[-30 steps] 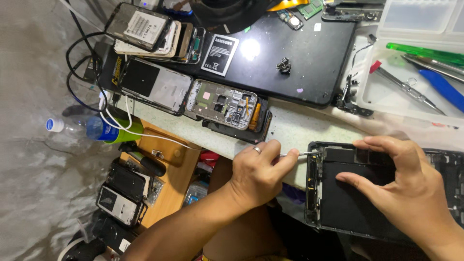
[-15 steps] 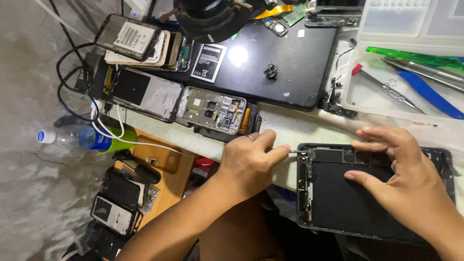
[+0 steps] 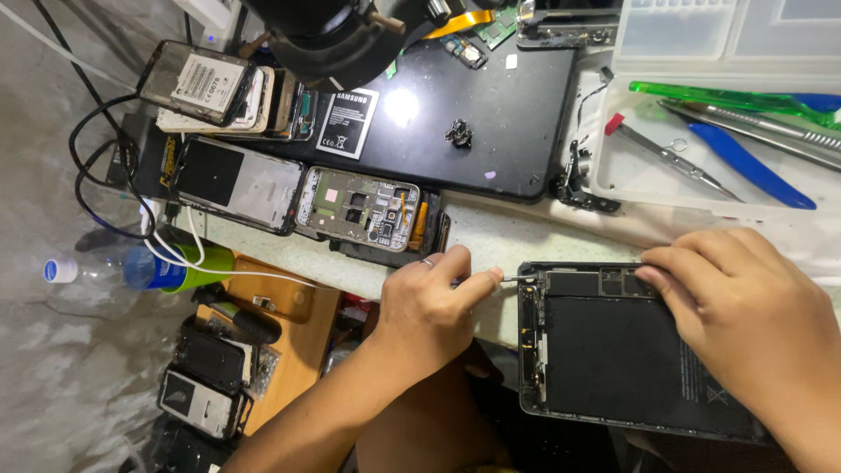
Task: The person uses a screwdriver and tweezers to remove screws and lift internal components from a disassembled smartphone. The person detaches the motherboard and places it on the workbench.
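Both hands barely shifted; left hand [image 3: 429, 311] pinches screwdriver [image 3: 517, 278], tip hidden; right hand [image 3: 745, 307] presses tablet [image 3: 613, 350].

You are looking down on a pale speckled desk [image 3: 526, 229] whose near edge is running across the middle of the view. A glossy black mat [image 3: 526, 131] is lying toward its far edge, catching a bright spot of overhead light. Below the desk's left end, a grey concrete floor [image 3: 53, 377] is showing, with a low wooden stool [image 3: 298, 333] standing beside that near edge.
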